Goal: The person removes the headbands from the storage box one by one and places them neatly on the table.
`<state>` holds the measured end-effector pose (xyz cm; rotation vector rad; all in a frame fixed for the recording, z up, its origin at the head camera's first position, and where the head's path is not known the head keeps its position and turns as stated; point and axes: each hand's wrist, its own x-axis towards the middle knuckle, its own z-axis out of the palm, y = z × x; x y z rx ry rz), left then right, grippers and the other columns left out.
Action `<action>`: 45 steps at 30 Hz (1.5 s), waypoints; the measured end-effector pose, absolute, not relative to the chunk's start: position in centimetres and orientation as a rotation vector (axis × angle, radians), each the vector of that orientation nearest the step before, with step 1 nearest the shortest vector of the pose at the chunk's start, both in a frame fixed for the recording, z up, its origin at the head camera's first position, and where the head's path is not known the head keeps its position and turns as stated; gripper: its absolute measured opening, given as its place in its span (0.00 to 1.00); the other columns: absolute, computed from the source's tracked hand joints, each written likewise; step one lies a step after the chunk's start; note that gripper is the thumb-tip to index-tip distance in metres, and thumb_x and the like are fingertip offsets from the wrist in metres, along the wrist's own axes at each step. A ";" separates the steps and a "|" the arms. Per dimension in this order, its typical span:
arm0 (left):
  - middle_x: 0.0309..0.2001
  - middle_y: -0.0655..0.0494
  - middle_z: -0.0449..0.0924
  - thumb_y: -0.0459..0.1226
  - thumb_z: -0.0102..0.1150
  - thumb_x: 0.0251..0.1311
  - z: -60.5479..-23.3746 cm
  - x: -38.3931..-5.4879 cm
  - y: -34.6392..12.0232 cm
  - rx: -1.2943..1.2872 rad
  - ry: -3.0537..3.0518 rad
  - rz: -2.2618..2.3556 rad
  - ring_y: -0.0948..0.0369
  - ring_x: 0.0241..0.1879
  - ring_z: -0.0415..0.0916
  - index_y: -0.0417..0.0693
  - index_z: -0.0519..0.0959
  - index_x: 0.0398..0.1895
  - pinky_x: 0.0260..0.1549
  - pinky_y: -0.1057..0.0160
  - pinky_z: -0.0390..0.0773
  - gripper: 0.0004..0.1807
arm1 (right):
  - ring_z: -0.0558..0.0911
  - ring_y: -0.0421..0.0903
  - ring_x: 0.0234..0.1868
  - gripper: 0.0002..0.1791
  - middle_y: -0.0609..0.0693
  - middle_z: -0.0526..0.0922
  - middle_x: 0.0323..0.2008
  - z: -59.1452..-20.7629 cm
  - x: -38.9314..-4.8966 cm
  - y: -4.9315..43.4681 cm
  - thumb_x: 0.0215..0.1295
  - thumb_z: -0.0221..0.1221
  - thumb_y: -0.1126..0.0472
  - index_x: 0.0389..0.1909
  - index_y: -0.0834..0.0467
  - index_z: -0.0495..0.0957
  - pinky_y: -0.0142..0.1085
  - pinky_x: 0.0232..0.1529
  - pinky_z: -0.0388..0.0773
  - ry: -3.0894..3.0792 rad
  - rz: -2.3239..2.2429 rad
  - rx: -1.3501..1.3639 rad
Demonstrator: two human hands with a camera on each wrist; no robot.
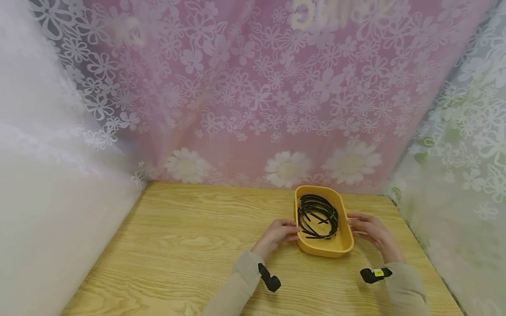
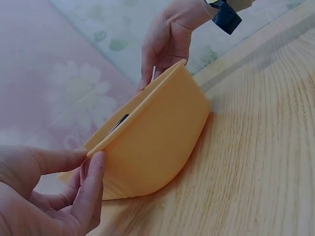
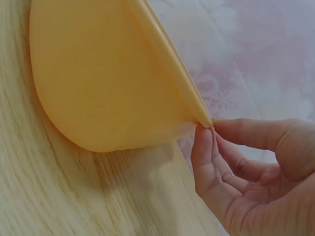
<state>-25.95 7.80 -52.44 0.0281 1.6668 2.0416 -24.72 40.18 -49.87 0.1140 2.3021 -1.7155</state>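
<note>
A yellow plastic storage bin (image 1: 324,252) stands at the right side of the wooden table, near the back. Inside it lies a bundle of thin black hoops with small teeth, which look like headbands (image 1: 335,226). My left hand (image 1: 276,233) pinches the bin's left rim between thumb and fingers, as the left wrist view shows on the bin's wall (image 2: 152,142). On the opposite side my right hand (image 1: 371,230) pinches the rim, thumb on top and fingers beneath in the right wrist view. The headbands are mostly hidden in the left wrist view.
The light wooden table (image 1: 189,245) stretches left and toward the front. A pink flowered curtain (image 1: 245,109) hangs behind its back edge, close to the bin. Whitish sheets hang at the left (image 1: 51,184) and the right (image 1: 466,197).
</note>
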 end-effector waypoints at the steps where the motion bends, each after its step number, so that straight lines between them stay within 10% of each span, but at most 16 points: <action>1: 0.44 0.46 0.82 0.28 0.62 0.67 -52.4 -25.9 7.7 0.031 1.672 2.043 0.62 0.33 0.84 0.28 0.77 0.56 0.44 0.61 0.86 0.17 | 0.85 0.38 0.44 0.37 0.47 0.84 0.51 -49.9 -24.7 40.0 0.77 0.56 0.56 0.74 0.75 0.55 0.36 0.47 0.85 2.304 -1.714 0.120; 45: 0.50 0.41 0.81 0.30 0.61 0.68 -52.9 -27.3 -0.6 0.039 1.718 2.040 0.61 0.38 0.83 0.26 0.74 0.60 0.48 0.61 0.85 0.20 | 0.85 0.39 0.42 0.31 0.53 0.84 0.49 -50.5 -27.1 32.0 0.77 0.55 0.61 0.72 0.75 0.59 0.33 0.44 0.84 2.242 -1.833 0.073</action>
